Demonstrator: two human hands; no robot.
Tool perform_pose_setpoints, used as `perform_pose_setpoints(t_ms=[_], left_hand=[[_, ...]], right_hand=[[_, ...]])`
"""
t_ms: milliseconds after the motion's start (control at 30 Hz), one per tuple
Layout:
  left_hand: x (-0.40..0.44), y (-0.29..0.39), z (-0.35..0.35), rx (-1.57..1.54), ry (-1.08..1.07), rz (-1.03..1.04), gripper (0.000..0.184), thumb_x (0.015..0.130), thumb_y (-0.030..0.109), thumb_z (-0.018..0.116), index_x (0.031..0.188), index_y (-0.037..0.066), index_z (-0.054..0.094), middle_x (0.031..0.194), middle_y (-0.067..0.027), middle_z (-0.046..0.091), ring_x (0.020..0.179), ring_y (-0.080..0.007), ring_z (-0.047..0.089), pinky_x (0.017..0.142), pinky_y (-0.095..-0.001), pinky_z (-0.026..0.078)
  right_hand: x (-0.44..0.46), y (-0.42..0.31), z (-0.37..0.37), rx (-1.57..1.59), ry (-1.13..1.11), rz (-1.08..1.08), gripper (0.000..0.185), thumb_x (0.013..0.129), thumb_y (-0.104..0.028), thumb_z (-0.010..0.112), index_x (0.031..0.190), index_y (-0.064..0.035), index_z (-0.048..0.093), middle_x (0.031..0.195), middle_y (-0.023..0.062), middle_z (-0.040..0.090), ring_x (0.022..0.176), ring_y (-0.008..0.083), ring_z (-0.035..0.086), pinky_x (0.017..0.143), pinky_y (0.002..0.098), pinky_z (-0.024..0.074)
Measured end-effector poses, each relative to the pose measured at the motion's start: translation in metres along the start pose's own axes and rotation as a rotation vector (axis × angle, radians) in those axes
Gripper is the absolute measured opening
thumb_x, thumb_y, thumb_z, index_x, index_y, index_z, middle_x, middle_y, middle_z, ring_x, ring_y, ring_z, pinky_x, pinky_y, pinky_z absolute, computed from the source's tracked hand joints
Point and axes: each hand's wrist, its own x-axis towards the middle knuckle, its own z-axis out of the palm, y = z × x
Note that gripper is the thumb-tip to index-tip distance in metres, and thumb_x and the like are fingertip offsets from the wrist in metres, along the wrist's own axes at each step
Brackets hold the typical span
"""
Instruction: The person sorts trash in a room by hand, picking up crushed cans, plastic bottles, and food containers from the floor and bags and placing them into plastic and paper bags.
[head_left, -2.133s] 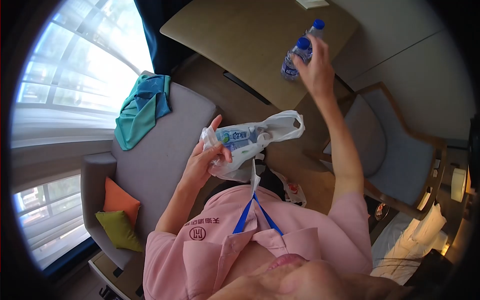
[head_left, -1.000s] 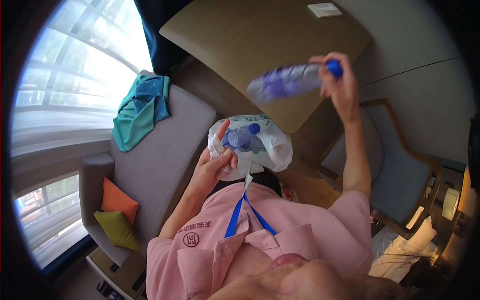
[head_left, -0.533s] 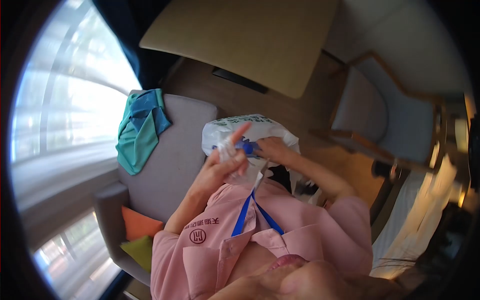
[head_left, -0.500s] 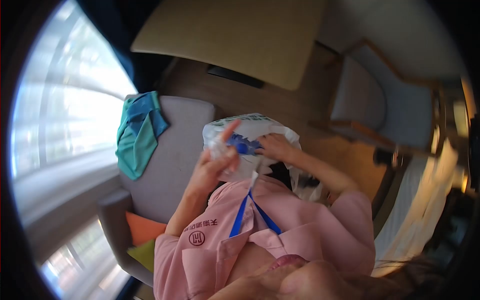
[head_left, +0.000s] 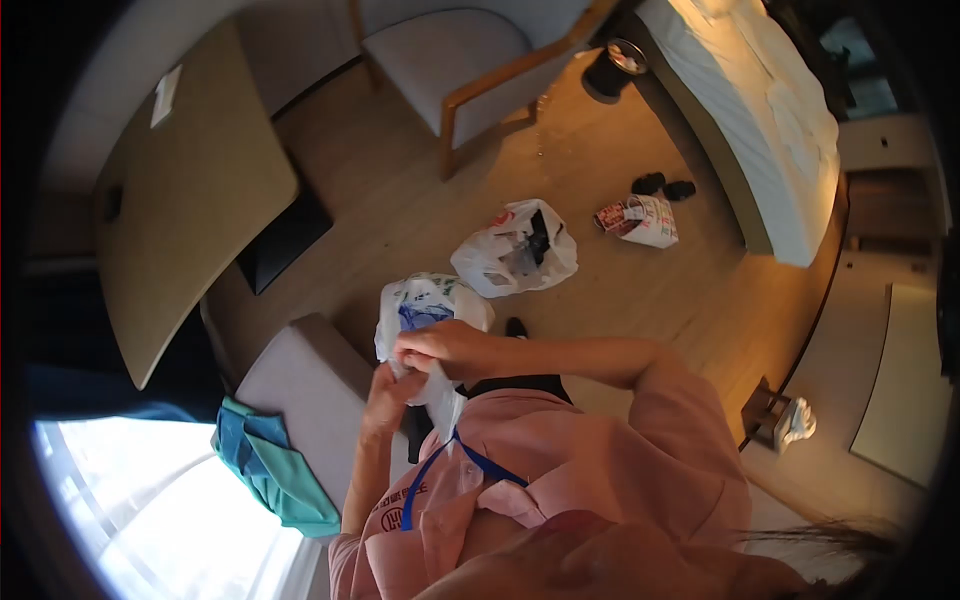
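So the white plastic bag with green print [head_left: 455, 297] sits just past the fingers, left hand [head_left: 385, 397] and right hand [head_left: 437, 346] both clamped on its bunched edge, something blue inside. Second white plastic bag [head_left: 485, 270] on the floor's got dark stuff in it, black round bin [head_left: 604, 80] has bits too

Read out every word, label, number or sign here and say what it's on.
Nothing is legible for certain.
Pink shirt: dark characters and round emblem, too small and skewed.
Held white bag: green print, too crumpled.
Larger floor bag: red mark, unreadable.
Smaller floor bag: red print, too small.
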Motion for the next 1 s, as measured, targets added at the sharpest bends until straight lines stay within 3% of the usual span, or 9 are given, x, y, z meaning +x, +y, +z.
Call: perform_pose_setpoints(t_ms=[133,167,267,367,467,567,800,933,1000], left_hand=[[0.027,-0.005,0.083,0.076,-0.071,-0.058,0.019,0.076,0.007,0.064,0.094,0.003,0.06,0.084,0.0009,0.059,0.073,-0.008,0.054,0.063,-0.0227,0.042],[0.04,-0.009,0.106,0.265,-0.073,-0.051,0.012,0.076,0.009,0.065,0.087,0.005,0.06,0.078,0.0018,0.058,0.066,-0.0059,0.052,0.057,-0.0206,0.04],[0.084,-0.033,0.165,0.229,0.005,-0.082,0.009,0.079,0.01,0.065,0.085,0.006,0.06,0.073,0.0029,0.057,0.058,-0.002,0.048,0.049,-0.0176,0.035],[0.123,-0.046,0.23,-0.022,0.103,-0.078,0.008,0.083,0.008,0.06,0.09,0.004,0.059,0.073,0.0011,0.057,0.052,-0.0013,0.044,0.043,-0.0143,0.032],[0.154,-0.056,0.297,-0.127,0.298,-0.111,0.013,0.083,0.006,0.059,0.096,0.002,0.059,0.076,0.0013,0.056,0.056,-0.0027,0.049,0.048,-0.014,0.037],[0.192,-0.061,0.33,-0.072,-0.002,-0.198,0.02,0.083,0.01,0.06,0.102,0.003,0.06,0.076,0.002,0.054,0.06,-0.004,0.049,0.052,-0.0159,0.04],[0.273,-0.114,0.417,0.048,0.008,-0.367,0.033,0.085,0.017,0.058,0.116,0.006,0.054,0.071,0.0031,0.05,0.047,-0.0038,0.041,0.042,-0.0168,0.035],[0.333,-0.171,0.447,0.001,0.169,-0.391,0.042,0.088,0.019,0.054,0.129,0.016,0.043,0.068,0.0021,0.05,0.043,-0.0041,0.037,0.036,-0.017,0.029],[0.37,-0.192,0.464,-0.04,0.12,-0.386,0.047,0.089,0.015,0.051,0.133,0.021,0.037,0.065,0.0018,0.048,0.041,-0.004,0.034,0.034,-0.0171,0.025]], right_hand=[[-0.056,0.017,-0.035,0.082,0.209,0.026,0.009,0.085,-0.013,0.05,0.093,-0.0088,0.053,0.075,0.0116,0.059,0.069,0.0278,0.06,0.059,0.0367,0.045],[-0.079,0.028,-0.046,0.111,0.274,0.035,0.012,0.083,-0.011,0.053,0.094,-0.0079,0.052,0.078,0.01,0.058,0.069,0.0276,0.059,0.061,0.0373,0.045],[-0.168,0.074,-0.087,-0.108,0.618,-0.137,0.017,0.08,-0.008,0.056,0.097,-0.0068,0.052,0.08,0.0102,0.057,0.071,0.0286,0.058,0.062,0.0383,0.045],[-0.289,0.134,-0.127,-0.212,0.787,0.051,0.019,0.079,-0.008,0.058,0.097,-0.0065,0.052,0.08,0.0109,0.056,0.073,0.0282,0.057,0.062,0.0369,0.0446],[-0.421,0.17,-0.145,-0.186,0.744,0.427,0.016,0.081,-0.01,0.056,0.096,-0.0062,0.052,0.08,0.0107,0.057,0.075,0.0269,0.058,0.064,0.0347,0.0452],[-0.496,0.193,-0.16,-0.062,0.748,0.514,0.014,0.082,-0.012,0.054,0.095,-0.0061,0.052,0.081,0.0102,0.057,0.075,0.0263,0.058,0.064,0.0347,0.0454],[-0.551,0.26,-0.231,-0.171,0.696,0.628,0.015,0.081,-0.013,0.054,0.095,-0.0072,0.052,0.085,0.0111,0.059,0.077,0.0293,0.058,0.065,0.0379,0.046],[-0.595,0.302,-0.271,-0.196,0.597,0.728,0.016,0.082,-0.014,0.055,0.096,-0.0075,0.052,0.089,0.013,0.059,0.078,0.0309,0.059,0.066,0.0398,0.0466],[-0.613,0.326,-0.301,-0.16,0.521,0.833,0.016,0.081,-0.014,0.055,0.096,-0.0077,0.052,0.088,0.0136,0.058,0.078,0.0315,0.059,0.067,0.0401,0.0469]])
